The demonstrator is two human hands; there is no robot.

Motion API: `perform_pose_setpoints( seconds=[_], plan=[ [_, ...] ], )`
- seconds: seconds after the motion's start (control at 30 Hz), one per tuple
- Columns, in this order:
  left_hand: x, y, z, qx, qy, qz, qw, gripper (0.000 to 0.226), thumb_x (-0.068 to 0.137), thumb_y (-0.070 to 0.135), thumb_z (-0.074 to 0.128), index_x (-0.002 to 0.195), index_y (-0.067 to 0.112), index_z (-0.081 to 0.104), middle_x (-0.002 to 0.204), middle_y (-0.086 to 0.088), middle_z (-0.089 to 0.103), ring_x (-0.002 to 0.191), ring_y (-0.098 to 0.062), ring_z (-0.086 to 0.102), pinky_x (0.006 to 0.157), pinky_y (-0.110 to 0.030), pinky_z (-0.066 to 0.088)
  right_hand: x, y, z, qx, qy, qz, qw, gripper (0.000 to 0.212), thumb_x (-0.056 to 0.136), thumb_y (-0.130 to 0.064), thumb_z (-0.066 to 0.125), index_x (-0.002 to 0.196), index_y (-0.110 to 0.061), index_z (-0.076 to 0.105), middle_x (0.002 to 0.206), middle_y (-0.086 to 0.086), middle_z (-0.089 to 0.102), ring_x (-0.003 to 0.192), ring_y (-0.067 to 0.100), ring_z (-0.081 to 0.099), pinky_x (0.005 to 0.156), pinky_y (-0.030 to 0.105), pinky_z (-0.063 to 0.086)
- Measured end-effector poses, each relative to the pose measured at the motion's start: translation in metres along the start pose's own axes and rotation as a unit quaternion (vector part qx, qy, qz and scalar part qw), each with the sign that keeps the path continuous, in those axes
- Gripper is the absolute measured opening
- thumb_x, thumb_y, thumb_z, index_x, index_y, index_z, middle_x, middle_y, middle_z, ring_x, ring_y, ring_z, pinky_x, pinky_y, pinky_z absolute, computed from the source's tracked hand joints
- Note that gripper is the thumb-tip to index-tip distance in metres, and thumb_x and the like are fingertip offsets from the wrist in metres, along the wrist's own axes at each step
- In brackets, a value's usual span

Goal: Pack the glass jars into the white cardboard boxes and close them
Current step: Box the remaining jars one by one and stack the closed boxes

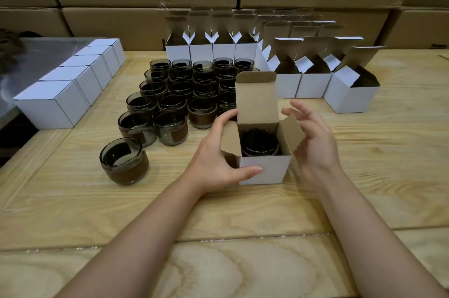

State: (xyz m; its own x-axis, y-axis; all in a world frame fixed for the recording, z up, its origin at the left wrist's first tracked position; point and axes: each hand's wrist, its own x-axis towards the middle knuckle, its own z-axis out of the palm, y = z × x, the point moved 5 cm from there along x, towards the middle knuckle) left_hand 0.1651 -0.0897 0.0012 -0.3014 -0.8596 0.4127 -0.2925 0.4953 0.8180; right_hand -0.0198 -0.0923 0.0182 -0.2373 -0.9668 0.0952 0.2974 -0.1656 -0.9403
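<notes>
A glass jar stands upright, mouth up, inside an open white box at mid-desk. The left grip clasps the box's left side. The right grip hovers wide beside its right flap, lid raised.

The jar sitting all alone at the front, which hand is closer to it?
Left. The left hand holds the open box just right of the lone jar; the right hand hovers open past the box's far side.
</notes>
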Motion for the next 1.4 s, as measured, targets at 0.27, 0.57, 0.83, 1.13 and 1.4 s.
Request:
perform_pose_setpoints(
  seconds=[0.27,0.57,0.83,1.13,1.4],
  plan=[
    [0.001,0.004,0.004,0.004,0.022,0.083,0.996,0.099,0.066,0.040,0.080,0.130,0.038,0.005,0.146,0.000,0.042,0.111,-0.021,0.058,0.093,-0.031,0.046,-0.006,0.015,0.017,-0.053,-0.102,0.003,0.993,0.038,0.092,0.006,0.045,0.112,-0.023,0.059,0.100,-0.004,0.068,0.100,0.021,0.061,0.093,0.040,0.047],
    [0.004,0.005,0.001,0.037,0.007,0.084,0.996,0.054,0.064,0.047,0.077,0.106,0.035,0.047,0.149,0.005,0.036,0.119,-0.013,0.051,0.084,-0.027,0.049,-0.009,0.008,0.018,-0.022,-0.146,-0.053,0.988,0.034,0.089,0.001,0.055,0.114,-0.022,0.055,0.103,-0.001,0.068,0.095,0.021,0.064,0.078,0.037,0.053],
    [0.003,0.000,-0.001,-0.017,0.030,0.036,0.999,0.060,0.061,0.042,0.080,0.108,0.026,0.047,0.139,0.003,0.049,0.117,-0.012,0.057,0.092,-0.037,0.050,-0.015,0.003,0.015,-0.066,-0.178,-0.102,0.976,0.017,0.076,-0.024,0.071,0.090,-0.025,0.062,0.116,0.003,0.061,0.110,0.025,0.055,0.083,0.041,0.046],
    [0.003,-0.002,-0.001,-0.047,0.038,0.049,0.997,0.065,0.060,0.040,0.082,0.095,0.025,0.030,0.134,-0.001,0.052,0.111,-0.020,0.059,0.088,-0.036,0.051,-0.017,0.004,0.013,-0.143,-0.226,-0.155,0.951,0.016,0.076,-0.003,0.063,0.087,-0.014,0.059,0.114,0.008,0.057,0.115,0.011,0.051,0.082,0.025,0.047],
    [0.000,0.004,-0.001,-0.002,0.029,0.065,0.997,0.061,0.065,0.042,0.077,0.110,0.045,0.036,0.139,0.004,0.045,0.118,-0.018,0.055,0.091,-0.035,0.050,-0.012,0.009,0.009,-0.142,-0.242,-0.136,0.950,0.007,0.077,-0.015,0.062,0.079,-0.009,0.061,0.113,0.008,0.057,0.114,0.013,0.051,0.088,0.025,0.042]
  ],
)
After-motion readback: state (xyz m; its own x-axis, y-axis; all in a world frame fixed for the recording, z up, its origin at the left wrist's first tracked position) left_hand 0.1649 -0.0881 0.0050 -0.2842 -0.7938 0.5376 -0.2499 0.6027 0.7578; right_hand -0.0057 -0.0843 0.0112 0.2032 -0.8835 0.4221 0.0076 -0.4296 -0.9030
